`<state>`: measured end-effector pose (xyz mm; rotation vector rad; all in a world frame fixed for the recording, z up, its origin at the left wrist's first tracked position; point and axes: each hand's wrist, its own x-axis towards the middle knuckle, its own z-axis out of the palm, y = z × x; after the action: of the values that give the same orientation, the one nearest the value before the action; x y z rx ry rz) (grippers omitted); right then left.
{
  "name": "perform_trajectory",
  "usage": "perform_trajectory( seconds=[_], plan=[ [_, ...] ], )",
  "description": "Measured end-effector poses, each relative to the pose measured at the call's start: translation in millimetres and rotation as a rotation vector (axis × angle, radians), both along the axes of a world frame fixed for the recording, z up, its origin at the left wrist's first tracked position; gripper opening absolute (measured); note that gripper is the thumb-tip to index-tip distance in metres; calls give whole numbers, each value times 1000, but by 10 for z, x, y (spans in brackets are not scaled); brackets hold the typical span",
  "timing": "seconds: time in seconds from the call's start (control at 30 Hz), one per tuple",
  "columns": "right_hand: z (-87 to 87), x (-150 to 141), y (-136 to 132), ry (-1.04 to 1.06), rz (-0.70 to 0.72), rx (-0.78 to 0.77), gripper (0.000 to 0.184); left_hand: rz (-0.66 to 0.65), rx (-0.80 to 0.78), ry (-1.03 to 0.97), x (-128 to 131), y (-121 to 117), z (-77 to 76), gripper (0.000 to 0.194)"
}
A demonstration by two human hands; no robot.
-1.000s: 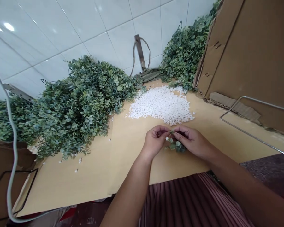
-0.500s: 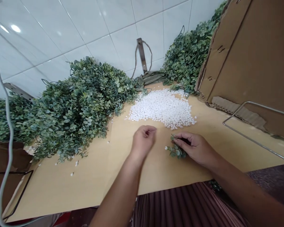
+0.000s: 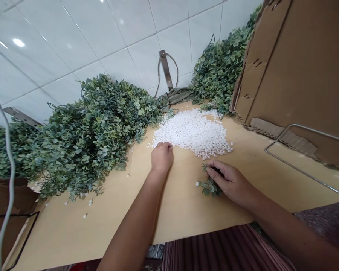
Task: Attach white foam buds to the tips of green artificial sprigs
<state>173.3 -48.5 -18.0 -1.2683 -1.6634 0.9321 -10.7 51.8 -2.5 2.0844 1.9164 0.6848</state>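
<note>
My right hand (image 3: pixel 226 178) pinches a small artificial leaf sprig (image 3: pixel 211 187) between thumb and fingers, just above the table. One stem end of the sprig bears a white bead (image 3: pixel 197 184). At the near left edge of a pile of small white beads (image 3: pixel 190 131) is my left hand (image 3: pixel 162 156), fingers drawn together in a pinch. What sits between those fingertips, if anything, is hidden.
Heaped green artificial foliage (image 3: pixel 101 120) covers the left, and another foliage heap (image 3: pixel 217 67) stands back right. A cardboard box (image 3: pixel 305 75) and a bent metal wire (image 3: pixel 307 167) border the right. A white cable (image 3: pixel 10 158) hangs at left. Loose beads dot the tabletop (image 3: pixel 115 214).
My left hand has moved forward and left to the edge of the bead pile. My right hand keeps its hold on the sprig, nearly in place. The view has shifted slightly.
</note>
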Motion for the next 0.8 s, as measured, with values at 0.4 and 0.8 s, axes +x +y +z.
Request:
perform_trajectory(
  seconds=[0.4, 0.8],
  plan=[
    [42, -6, -27, -18, -1, 18, 22, -47, -190, -565, 32, -347, 157, 9],
    [140, -135, -249, 222, 51, -98, 20, 83, -562, -1624, 272, -1200, 54, 25]
  ],
)
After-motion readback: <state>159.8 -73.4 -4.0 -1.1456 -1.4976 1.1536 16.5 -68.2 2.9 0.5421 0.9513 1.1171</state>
